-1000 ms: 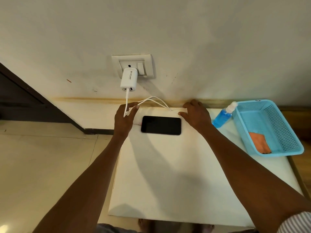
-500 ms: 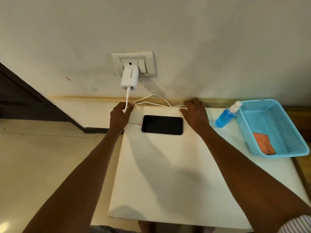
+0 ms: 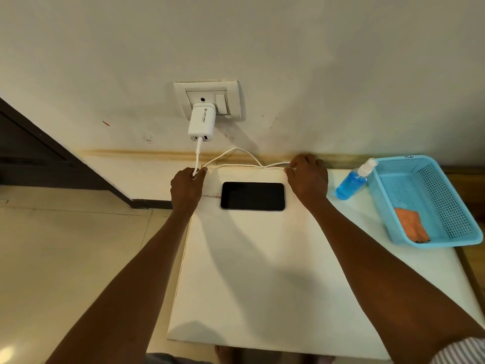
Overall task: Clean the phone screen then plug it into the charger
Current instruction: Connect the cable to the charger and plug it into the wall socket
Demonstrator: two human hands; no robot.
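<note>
— Lying flat on the white table (image 3: 262, 271), screen up and dark, the black phone (image 3: 252, 196) is seen between the two hands. Is it connected?

— A connector (image 3: 213, 195) is seated in its left short edge, and a white charging cable (image 3: 236, 153) is looped along the table's far edge, against the wall. The cable is fed from a white multi-port wall charger (image 3: 201, 122), which is plugged into the wall socket plate (image 3: 207, 99) above the table.

— How is the cable being held?

— It is gripped at two places. Near the table's far left corner, the strand dropping from the charger is pinched by the curled fingers of the left hand (image 3: 186, 189). At the far edge, just right of the phone, the loop is pinched between thumb and fingers of the right hand (image 3: 308, 179). The phone itself is touched by neither hand.

— What else is laid out?

— A small spray bottle of blue liquid (image 3: 351, 183) is leaned against the near-left corner of a light blue perforated plastic basket (image 3: 446, 206) on the right side of the table. An orange cloth (image 3: 412, 227) is laid inside the basket, toward its near end. A tiled floor (image 3: 65, 258) is seen to the left of the table, and a striped sleeve (image 3: 462, 354) at the lower right corner.
</note>
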